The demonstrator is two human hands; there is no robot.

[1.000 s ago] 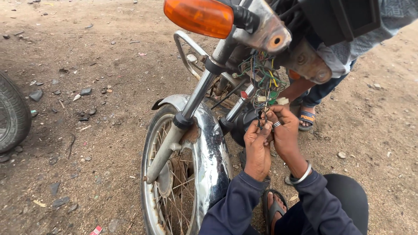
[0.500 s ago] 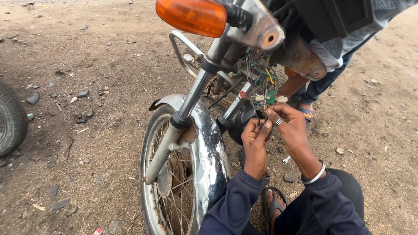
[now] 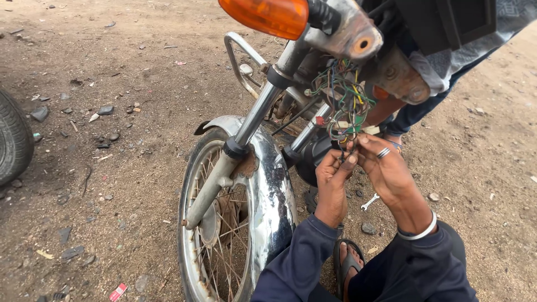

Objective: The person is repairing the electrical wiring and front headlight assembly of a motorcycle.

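A motorcycle's front end fills the middle: chrome fender (image 3: 274,190), spoked wheel (image 3: 215,235), fork tube (image 3: 254,120) and an orange turn signal (image 3: 268,15) at the top. A tangle of coloured wires (image 3: 341,100) hangs below the bare headlight bracket. My left hand (image 3: 331,182) and my right hand (image 3: 386,168) are raised together under the tangle, fingertips pinching thin wire ends. A ring sits on my right hand and a metal bangle (image 3: 417,230) on that wrist. Both arms wear dark blue sleeves.
Another person (image 3: 442,72) in a grey shirt and blue trousers crouches behind the bike at the upper right. A small spanner (image 3: 370,202) lies on the dirt by my sandalled foot (image 3: 348,263). A black tyre (image 3: 12,140) shows at the left edge. Stones litter the ground.
The view has shifted slightly, so the bike sits a little more to the right. My hands stay at the wire tangle, fingers working on the wire ends.
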